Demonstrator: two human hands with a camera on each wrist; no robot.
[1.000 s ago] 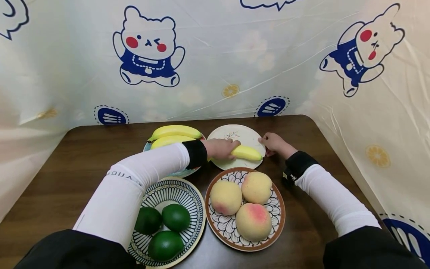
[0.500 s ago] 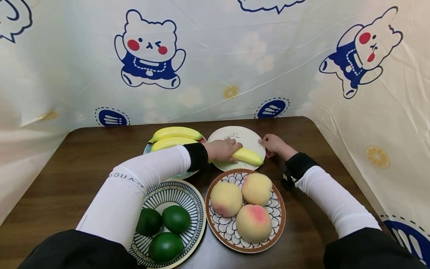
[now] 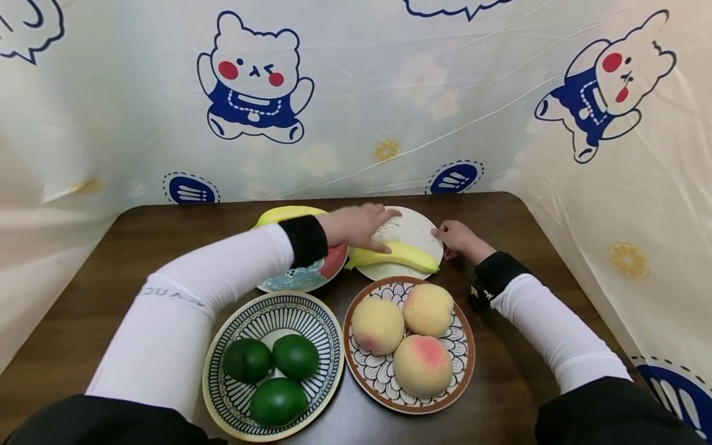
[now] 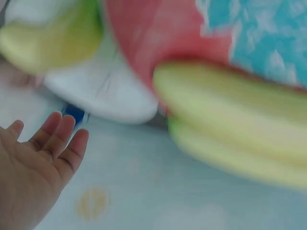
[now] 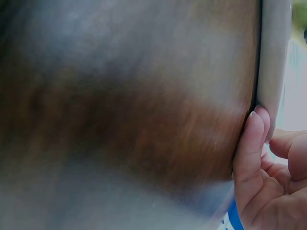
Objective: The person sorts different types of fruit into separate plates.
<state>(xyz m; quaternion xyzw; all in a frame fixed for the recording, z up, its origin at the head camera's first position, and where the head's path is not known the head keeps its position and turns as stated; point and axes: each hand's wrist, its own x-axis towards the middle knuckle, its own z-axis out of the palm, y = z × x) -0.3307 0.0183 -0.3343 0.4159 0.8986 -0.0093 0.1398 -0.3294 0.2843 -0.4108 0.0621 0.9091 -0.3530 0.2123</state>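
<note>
My left hand [image 3: 358, 224] hovers with spread fingers above the white plate [image 3: 414, 224], and its palm shows bare in the left wrist view. Just under it, one yellow banana [image 3: 408, 254] lies across that plate, its stem end past the left rim. My right hand [image 3: 458, 238] pinches the plate's right rim [image 5: 274, 67], thumb on one side and fingers on the other. Left of it stands a red and blue plate [image 3: 300, 279] with two more bananas [image 4: 225, 115], partly hidden behind my left forearm in the head view.
A patterned plate [image 3: 214, 371] with three green fruits [image 3: 278, 402] stands front left. Right of it, a brown-rimmed plate [image 3: 470, 352] holds three peaches [image 3: 423, 366]. All stand on a dark wooden table [image 3: 167, 247], with a printed curtain [image 3: 356, 93] behind.
My left hand has let go of the banana on the white plate and risen up and away, its fingers spreading. The right hand keeps its hold on the rim.
</note>
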